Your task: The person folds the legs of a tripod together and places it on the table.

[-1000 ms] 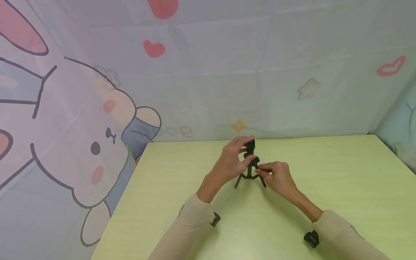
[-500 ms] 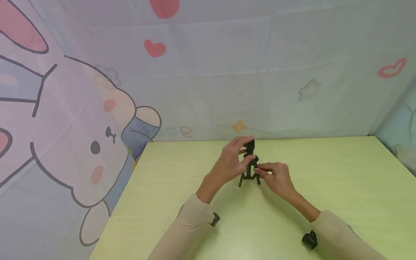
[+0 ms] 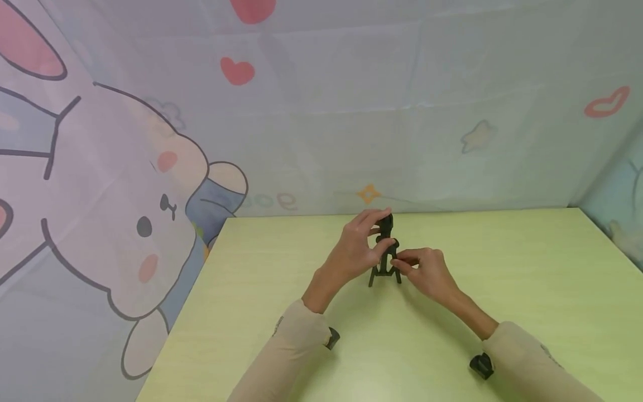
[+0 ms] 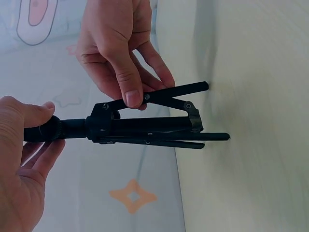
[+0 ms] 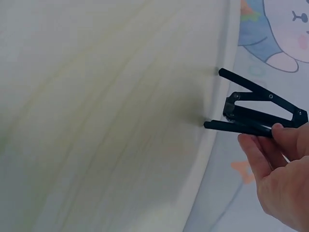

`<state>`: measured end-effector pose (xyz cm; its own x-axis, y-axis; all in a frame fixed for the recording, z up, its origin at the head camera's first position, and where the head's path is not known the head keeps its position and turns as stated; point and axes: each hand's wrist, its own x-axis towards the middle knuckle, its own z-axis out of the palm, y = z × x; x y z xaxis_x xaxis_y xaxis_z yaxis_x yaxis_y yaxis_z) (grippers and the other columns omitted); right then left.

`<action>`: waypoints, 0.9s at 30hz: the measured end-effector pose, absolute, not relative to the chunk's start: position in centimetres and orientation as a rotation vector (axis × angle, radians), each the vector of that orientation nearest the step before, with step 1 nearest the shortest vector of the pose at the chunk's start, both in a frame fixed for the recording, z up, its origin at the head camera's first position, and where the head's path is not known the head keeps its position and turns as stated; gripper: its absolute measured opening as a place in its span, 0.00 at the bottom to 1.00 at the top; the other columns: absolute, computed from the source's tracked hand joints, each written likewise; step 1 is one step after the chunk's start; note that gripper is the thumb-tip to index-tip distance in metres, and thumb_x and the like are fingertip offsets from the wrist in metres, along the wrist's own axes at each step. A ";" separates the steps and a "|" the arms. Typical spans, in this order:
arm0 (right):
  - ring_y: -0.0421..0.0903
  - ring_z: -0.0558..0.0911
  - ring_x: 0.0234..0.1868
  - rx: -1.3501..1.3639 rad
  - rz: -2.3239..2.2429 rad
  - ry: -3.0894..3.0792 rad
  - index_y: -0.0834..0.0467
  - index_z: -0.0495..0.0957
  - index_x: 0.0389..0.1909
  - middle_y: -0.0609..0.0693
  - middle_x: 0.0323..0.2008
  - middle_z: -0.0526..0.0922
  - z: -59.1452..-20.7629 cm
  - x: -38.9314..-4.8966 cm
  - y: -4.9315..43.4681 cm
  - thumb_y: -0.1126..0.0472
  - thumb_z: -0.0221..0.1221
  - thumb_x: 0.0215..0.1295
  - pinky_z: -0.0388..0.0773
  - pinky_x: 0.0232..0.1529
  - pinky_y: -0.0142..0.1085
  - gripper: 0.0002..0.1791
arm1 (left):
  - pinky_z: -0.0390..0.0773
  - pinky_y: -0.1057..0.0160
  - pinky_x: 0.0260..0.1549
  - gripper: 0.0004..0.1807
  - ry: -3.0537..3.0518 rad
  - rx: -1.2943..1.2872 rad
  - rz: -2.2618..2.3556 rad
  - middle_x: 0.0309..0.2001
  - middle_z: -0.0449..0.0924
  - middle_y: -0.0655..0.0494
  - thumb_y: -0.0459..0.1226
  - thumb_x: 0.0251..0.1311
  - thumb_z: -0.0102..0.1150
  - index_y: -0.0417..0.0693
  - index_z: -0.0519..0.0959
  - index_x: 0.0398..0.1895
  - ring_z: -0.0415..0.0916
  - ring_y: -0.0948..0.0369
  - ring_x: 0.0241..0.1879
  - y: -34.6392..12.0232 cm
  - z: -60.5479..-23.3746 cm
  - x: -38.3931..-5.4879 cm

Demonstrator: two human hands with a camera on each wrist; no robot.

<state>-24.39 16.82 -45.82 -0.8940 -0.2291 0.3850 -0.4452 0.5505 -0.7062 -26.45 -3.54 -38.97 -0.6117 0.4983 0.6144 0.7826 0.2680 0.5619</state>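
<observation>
A small black tripod [image 3: 385, 263] stands upright toward the back of the table, its legs partly folded in. My left hand [image 3: 355, 248] grips its upper part, thumb on one side and fingers on the other; the left wrist view shows that hand [image 4: 29, 164] around the round joint above the legs. With thumb and fingers my right hand [image 3: 426, 272] pinches one leg [image 4: 178, 92] partway down. Seen from the right wrist, the tripod's legs [image 5: 241, 79] are spread unevenly, and the pinched one lies closest to the center brace.
The yellow-green table [image 3: 251, 312] reaches back to a hanging cloth [image 3: 321, 139] printed with hearts and a rabbit. Black wrist mounts [image 3: 481, 365] hang under both sleeves, close over the tabletop.
The tripod's legs have drawn inward, mostly within the first half second. My right hand moved slightly left with the pinched leg, while my left hand kept its grip at the top.
</observation>
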 end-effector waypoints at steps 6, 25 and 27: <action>0.47 0.89 0.30 0.541 1.320 -2.507 0.66 0.90 0.42 0.58 0.37 0.90 -45.8 -24.3 16.4 0.66 0.67 0.70 0.82 0.25 0.31 0.07 | 0.85 0.60 0.54 0.30 -2.234 -1.176 -1.261 0.60 0.75 0.41 0.25 0.64 0.68 0.31 0.72 0.68 0.80 0.49 0.56 -3.8 -38.9 -26.6; 0.47 0.90 0.37 0.739 1.290 -2.544 0.63 0.89 0.44 0.51 0.38 0.91 -46.3 -24.9 17.3 0.65 0.65 0.72 0.87 0.35 0.35 0.07 | 0.83 0.66 0.55 0.30 -2.231 -1.189 -1.256 0.63 0.74 0.42 0.26 0.65 0.68 0.34 0.71 0.70 0.78 0.50 0.59 -4.0 -39.3 -26.6; 0.47 0.90 0.36 0.781 1.251 -2.555 0.62 0.89 0.42 0.50 0.37 0.90 -46.4 -25.0 17.5 0.66 0.66 0.71 0.87 0.34 0.35 0.05 | 0.83 0.67 0.55 0.30 -2.221 -1.193 -1.266 0.62 0.74 0.42 0.25 0.65 0.68 0.33 0.71 0.69 0.78 0.50 0.59 -3.9 -39.2 -26.5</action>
